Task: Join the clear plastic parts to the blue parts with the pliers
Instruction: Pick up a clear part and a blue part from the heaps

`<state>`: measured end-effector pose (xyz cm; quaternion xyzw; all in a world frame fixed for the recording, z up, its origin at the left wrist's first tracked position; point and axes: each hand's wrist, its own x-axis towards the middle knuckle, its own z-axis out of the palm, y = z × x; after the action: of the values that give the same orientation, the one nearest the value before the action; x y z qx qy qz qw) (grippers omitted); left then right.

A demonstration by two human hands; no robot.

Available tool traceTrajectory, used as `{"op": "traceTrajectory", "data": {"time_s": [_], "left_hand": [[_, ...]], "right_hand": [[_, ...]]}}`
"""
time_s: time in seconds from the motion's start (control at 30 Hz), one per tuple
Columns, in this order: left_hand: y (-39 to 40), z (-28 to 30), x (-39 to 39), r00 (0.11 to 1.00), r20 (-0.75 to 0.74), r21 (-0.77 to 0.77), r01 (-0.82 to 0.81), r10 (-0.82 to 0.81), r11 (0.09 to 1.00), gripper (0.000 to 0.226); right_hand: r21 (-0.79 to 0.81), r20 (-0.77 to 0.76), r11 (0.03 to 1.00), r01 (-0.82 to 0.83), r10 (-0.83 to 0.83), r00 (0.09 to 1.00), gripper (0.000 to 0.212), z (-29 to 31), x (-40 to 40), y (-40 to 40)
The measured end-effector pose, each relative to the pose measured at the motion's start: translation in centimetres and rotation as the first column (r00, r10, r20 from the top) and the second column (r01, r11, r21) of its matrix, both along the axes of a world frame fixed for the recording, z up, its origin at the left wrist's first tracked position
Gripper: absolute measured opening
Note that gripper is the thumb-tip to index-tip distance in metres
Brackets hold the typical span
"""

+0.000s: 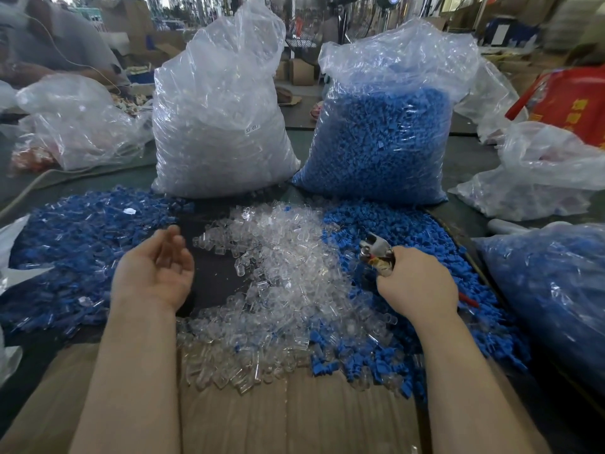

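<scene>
Pliers [376, 253] gripped in right hand [415, 283]; left hand [157, 267] palm-up, fingers relaxed, empty. Advice: pick one clear part [278, 257], seat squarely on blue part [409, 231], then squeeze.

Loose clear parts [278, 273] heap between blue parts [409, 231], beside seemingly red-handled pliers [376, 253].

Hands over the parts piles, pliers in the right one

The right hand [417, 283] grips the pliers [376, 253] over the seam where the loose clear plastic parts [281, 257] meet the loose blue parts [409, 231] (a red bit of handle pokes out behind the wrist). The left hand [155, 268] is palm-up, fingers relaxed, holding nothing, beside a heap of joined pieces [82, 240]. At the back of the bench [209, 273] stand a clear-parts bag [222, 126] and a blue-parts bag [383, 142], side by side.
</scene>
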<state>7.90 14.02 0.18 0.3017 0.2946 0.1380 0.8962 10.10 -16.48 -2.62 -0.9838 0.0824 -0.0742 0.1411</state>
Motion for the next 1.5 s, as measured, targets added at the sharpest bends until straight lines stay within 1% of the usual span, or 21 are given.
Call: {"op": "traceTrajectory", "data": {"time_s": [0.03,0.07,0.13,0.17,0.23,0.3,0.37,0.4,0.43,0.47,0.57,0.7,0.8,0.9,0.93,1.0,1.1,1.2,1.3,1.37,1.5], "left_hand": [[-0.2,-0.1,0.2,0.996,-0.043,0.156,0.089,-0.084,0.984,0.01],[-0.7,0.0,0.4,0.987,-0.082,0.299,0.154,-0.135,0.942,0.008],[-1.9,0.2,0.6,0.97,-0.123,0.529,0.241,-0.208,0.813,0.005],[-2.4,0.1,0.7,0.959,-0.154,0.623,0.282,-0.239,0.729,0.006],[-3.3,-0.3,0.8,0.918,-0.276,0.779,0.387,-0.285,0.494,0.01],[-4.0,-1.0,1.1,0.868,-0.41,0.85,0.476,-0.281,0.228,0.015],[-4.3,-1.8,1.4,0.83,-0.531,0.844,0.536,-0.173,-0.021,0.022],[-4.3,-2.0,1.4,0.819,-0.565,0.824,0.552,-0.1,-0.127,0.026],[-4.2,-2.2,1.5,0.816,-0.576,0.804,0.557,-0.044,-0.206,0.031],[-4.1,-2.4,1.5,0.817,-0.577,0.794,0.555,-0.02,-0.25,0.034],[-3.8,-2.6,1.3,0.824,-0.565,0.8,0.533,-0.045,-0.276,0.038],[-3.7,-2.7,0.9,0.84,-0.541,0.809,0.511,-0.032,-0.29,0.032],[-3.9,-2.9,0.8,0.852,-0.522,0.825,0.496,-0.029,-0.271,0.031],[-3.8,-3.0,1.0,0.859,-0.511,0.838,0.49,-0.029,-0.242,0.029],[-3.8,-3.0,1.1,0.86,-0.509,0.843,0.489,-0.04,-0.223,0.029],[-3.6,-3.0,1.3,0.867,-0.491,0.866,0.476,-0.086,-0.153,0.027],[-3.8,-2.4,1.5,0.895,-0.42,0.907,0.418,-0.152,-0.048,0.026],[-4.4,-1.6,1.5,0.905,-0.339,0.921,0.375,-0.257,0.103,0.023],[-5.3,-1.1,1.3,0.882,-0.292,0.898,0.386,-0.369,0.212,0.021],[-6.1,-0.9,1.2,0.878,-0.257,0.894,0.375,-0.404,0.245,0.023],[-7.7,-0.8,1.1,0.893,-0.185,0.9,0.321,-0.409,0.294,0.023]], "right_hand": [[-0.01,0.008,1.0,-0.008,0.008,1.0,0.011,0.0,0.0,0.1],[-0.019,0.01,1.0,-0.017,0.018,1.0,0.01,0.0,0.0,0.1],[-0.039,0.003,0.999,-0.034,0.034,0.999,0.01,0.0,0.0,0.1],[-0.048,0.0,0.998,-0.037,0.038,0.999,0.01,0.0,0.0,0.2],[-0.054,-0.003,0.998,-0.043,0.043,0.999,0.01,-0.1,-0.1,0.2],[-0.061,-0.016,0.997,-0.052,0.051,0.999,0.014,-0.1,-0.1,0.3],[-0.072,-0.038,0.996,-0.058,0.056,0.998,0.021,-0.2,-0.1,0.4],[-0.072,-0.043,0.996,-0.055,0.052,0.998,0.021,-0.2,-0.1,0.4],[-0.07,-0.043,0.996,-0.051,0.048,0.998,0.019,-0.2,-0.1,0.5],[-0.073,-0.042,0.996,-0.048,0.045,0.998,0.018,-0.2,-0.1,0.5],[-0.071,-0.036,0.997,-0.041,0.038,0.999,0.017,-0.2,-0.2,0.4],[-0.054,-0.04,0.998,-0.029,0.027,0.999,0.015,-0.2,-0.3,0.4],[-0.025,-0.036,0.999,-0.022,0.021,0.999,0.013,-0.1,-0.2,0.4],[0.011,-0.021,1.0,0.002,-0.001,1.0,0.019,0.2,-0.1,0.2],[0.021,-0.004,1.0,0.003,-0.003,1.0,0.018,0.2,-0.1,0.2],[0.033,0.042,0.999,-0.002,0.001,0.999,0.013,0.4,-0.1,0.4],[0.058,0.108,0.998,-0.012,0.006,0.994,0.013,0.8,0.1,0.6],[0.111,0.145,0.993,-0.028,0.012,0.989,0.019,1.3,0.0,0.8],[0.184,0.167,0.981,-0.062,0.031,0.986,0.021,1.6,-0.1,1.0],[0.234,0.176,0.969,-0.079,0.037,0.984,0.02,1.7,-0.1,1.1],[0.354,0.191,0.933,-0.069,0.0,0.982,0.024,1.9,-0.2,1.4]]}}
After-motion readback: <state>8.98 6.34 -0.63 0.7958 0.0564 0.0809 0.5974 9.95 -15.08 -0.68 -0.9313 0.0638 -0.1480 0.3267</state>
